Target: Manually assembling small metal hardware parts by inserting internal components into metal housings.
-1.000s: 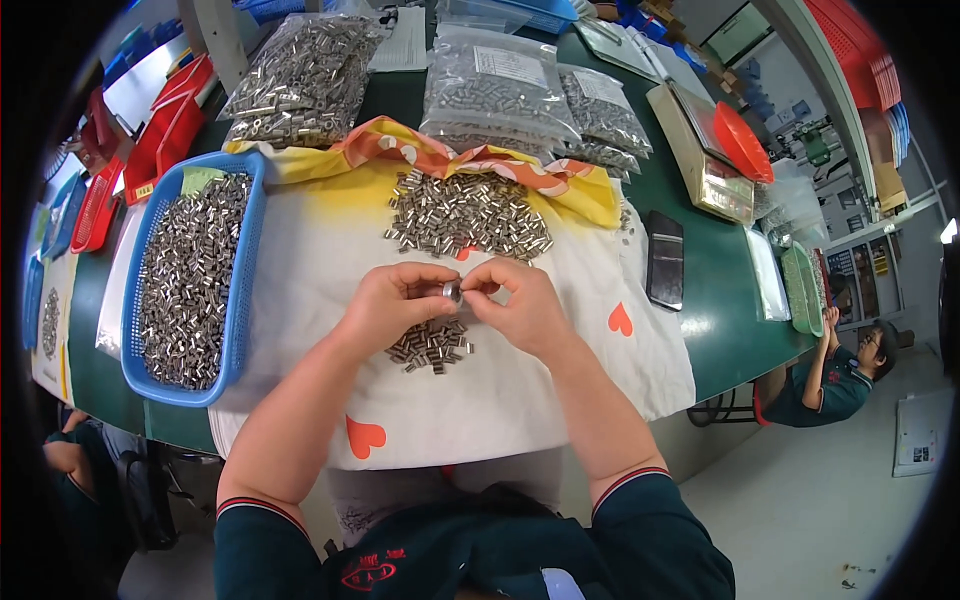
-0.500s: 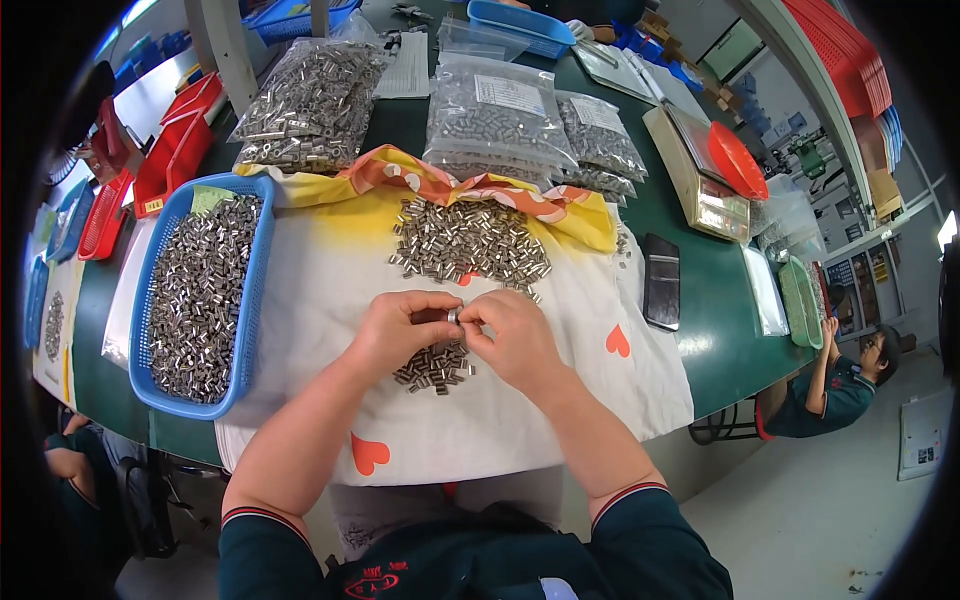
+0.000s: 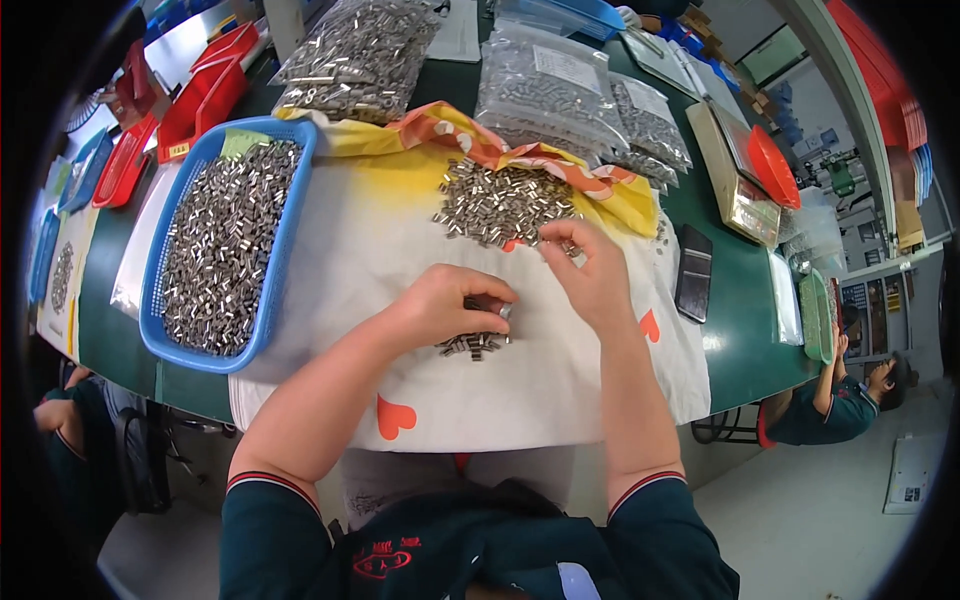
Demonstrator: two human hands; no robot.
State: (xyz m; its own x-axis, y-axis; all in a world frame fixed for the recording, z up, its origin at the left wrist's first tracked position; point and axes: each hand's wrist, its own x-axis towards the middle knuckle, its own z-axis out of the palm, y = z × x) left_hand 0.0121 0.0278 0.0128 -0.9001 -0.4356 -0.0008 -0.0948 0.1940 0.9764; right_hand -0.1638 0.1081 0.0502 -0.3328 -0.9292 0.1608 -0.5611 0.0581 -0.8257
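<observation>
My left hand (image 3: 452, 304) is curled over the cloth, thumb and fingers closed around a small shiny metal sleeve (image 3: 505, 312). Just below it lies a small heap of short metal sleeves (image 3: 474, 347), partly covered by the hand. My right hand (image 3: 592, 268) is at the lower right edge of a larger pile of metal sleeves (image 3: 505, 203). Its thumb and forefinger are bent close together in a pinch; what is between the tips is too small to make out.
A blue basket (image 3: 152, 318) full of similar sleeves stands at left. Bulging clear bags (image 3: 350, 60) of metal parts line the back, beyond a rolled yellow-orange cloth edge (image 3: 460, 125). A black phone (image 3: 694, 275) and a scale (image 3: 735, 180) are at right. Another person (image 3: 825, 410) sits far right.
My right hand has left my left hand and moved up and right to the larger pile. The left hand keeps its sleeve. The whole view has shifted slightly.
</observation>
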